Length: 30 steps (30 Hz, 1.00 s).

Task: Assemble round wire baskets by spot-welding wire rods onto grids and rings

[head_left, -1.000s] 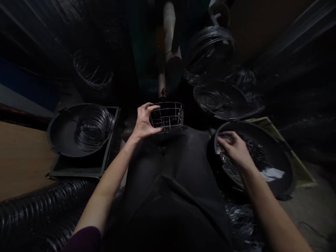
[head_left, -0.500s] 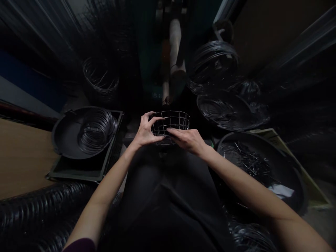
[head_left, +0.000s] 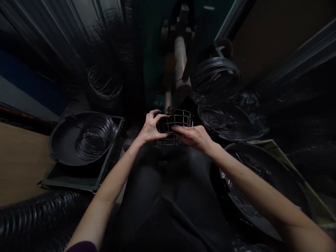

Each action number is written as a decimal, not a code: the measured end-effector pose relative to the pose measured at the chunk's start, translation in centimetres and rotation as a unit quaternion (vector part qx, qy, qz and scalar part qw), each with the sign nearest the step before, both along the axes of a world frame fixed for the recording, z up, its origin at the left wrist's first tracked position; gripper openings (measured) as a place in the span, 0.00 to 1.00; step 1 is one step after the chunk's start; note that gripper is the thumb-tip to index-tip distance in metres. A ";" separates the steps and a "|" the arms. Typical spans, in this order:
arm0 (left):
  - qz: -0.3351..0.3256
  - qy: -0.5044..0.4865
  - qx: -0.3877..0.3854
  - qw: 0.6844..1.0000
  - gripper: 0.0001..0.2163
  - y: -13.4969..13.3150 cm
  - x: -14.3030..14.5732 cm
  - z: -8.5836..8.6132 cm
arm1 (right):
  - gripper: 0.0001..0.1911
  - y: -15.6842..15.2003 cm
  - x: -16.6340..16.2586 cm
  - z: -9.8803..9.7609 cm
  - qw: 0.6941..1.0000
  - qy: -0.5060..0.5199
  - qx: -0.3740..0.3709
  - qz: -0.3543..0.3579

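Note:
A small round wire basket [head_left: 177, 119] rests over my knees in dim light. My left hand [head_left: 150, 127] grips its left rim, fingers curled over the wires. My right hand [head_left: 194, 135] lies against the basket's front right side, fingers pinched at the wires; I cannot make out whether a small piece is between them. My dark trousers fill the lower middle.
A dark pan with a coil of wire rings [head_left: 96, 133] sits on a tray [head_left: 78, 178] at the left. A dark basin of short wire pieces [head_left: 252, 175] is at the right. More wire coils [head_left: 216, 75] stand behind, and a machine post [head_left: 181, 59] rises ahead.
My right hand left the basin of wire pieces at the right and came to the basket's front. The left hand kept its hold on the basket. The view tilted upward slightly.

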<state>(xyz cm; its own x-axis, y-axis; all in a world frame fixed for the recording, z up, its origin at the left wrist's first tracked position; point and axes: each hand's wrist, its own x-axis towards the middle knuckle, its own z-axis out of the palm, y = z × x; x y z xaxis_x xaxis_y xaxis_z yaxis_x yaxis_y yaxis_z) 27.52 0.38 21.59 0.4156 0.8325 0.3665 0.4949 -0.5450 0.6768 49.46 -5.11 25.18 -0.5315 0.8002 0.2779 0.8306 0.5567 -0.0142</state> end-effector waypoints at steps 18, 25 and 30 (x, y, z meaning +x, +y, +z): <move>0.036 0.003 -0.044 0.998 0.31 2.6 0.4 1.5 | 0.08 1.3 0.1 -1.0 0.984 0.127 0.078 -0.099; 0.020 0.007 -0.039 0.999 0.30 4.8 0.1 1.6 | 0.07 3.6 0.5 -1.2 0.974 0.202 0.029 -0.096; 0.041 0.020 -0.037 0.998 0.31 7.2 0.4 2.0 | 0.05 5.5 -0.1 -1.3 0.958 0.247 0.033 -0.145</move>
